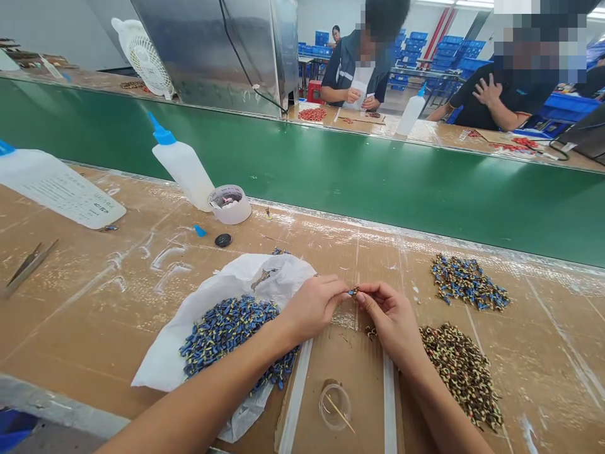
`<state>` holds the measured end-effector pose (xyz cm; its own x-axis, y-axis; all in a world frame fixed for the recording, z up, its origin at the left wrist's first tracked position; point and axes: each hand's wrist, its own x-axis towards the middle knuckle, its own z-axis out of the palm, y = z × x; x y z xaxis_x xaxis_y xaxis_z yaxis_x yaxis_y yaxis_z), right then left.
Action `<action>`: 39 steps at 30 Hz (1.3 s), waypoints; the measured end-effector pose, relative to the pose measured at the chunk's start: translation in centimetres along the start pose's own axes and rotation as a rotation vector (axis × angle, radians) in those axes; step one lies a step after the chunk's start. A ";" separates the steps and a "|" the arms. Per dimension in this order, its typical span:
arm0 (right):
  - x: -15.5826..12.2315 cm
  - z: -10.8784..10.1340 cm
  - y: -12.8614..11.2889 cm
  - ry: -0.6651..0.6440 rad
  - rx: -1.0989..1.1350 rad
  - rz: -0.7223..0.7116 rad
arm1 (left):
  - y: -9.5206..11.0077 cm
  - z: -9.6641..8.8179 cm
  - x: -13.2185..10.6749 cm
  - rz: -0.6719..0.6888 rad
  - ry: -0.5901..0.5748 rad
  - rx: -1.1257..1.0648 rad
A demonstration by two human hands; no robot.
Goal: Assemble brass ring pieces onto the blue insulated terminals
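My left hand and my right hand meet fingertip to fingertip above the cardboard-covered table. Both pinch a tiny blue-and-dark piece; whether it is one part or two joined is too small to tell. Under my left forearm, a heap of small blue-and-yellow pieces lies on a crumpled white sheet. Beside my right wrist is a heap of small dark-brown-and-cream pieces. Farther back on the right sits a pile of mixed blue, dark and cream pieces.
A clear cup with a thin stick stands between my forearms. White bottles, a tape roll, a black cap and tweezers are on the left. Beyond runs a green conveyor belt, with co-workers across it.
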<state>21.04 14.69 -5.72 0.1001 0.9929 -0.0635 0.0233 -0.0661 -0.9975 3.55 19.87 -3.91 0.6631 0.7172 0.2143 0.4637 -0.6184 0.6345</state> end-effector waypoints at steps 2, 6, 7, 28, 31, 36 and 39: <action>0.0 0.1 0.1 -0.005 0.013 0.019 | -0.1 0.1 0.0 0.011 0.006 0.022; -0.1 0.3 0.2 -0.034 -0.021 -0.001 | -0.2 0.4 -0.1 0.020 -0.008 0.041; -0.1 0.3 0.2 -0.045 -0.034 -0.013 | -0.3 0.5 -0.1 0.016 -0.014 0.043; -0.3 -0.8 0.2 -0.180 -0.254 -0.102 | 0.0 0.0 0.3 0.036 -0.149 -0.047; -0.4 -0.8 0.1 -0.193 -0.172 -0.058 | -0.3 -0.5 0.6 0.014 -0.182 -0.159; -0.5 -0.8 -0.4 -0.193 -0.097 -0.054 | -0.4 -1.1 0.9 -0.040 -0.209 -0.267; -0.5 -0.9 -0.6 -0.151 -0.084 -0.095 | -0.3 -1.2 0.8 -0.067 -0.223 -0.306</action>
<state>21.91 14.17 -5.05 -0.0565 0.9982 0.0211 0.1086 0.0271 -0.9937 3.21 20.98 -3.05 0.7645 0.6443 0.0196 0.3359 -0.4241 0.8410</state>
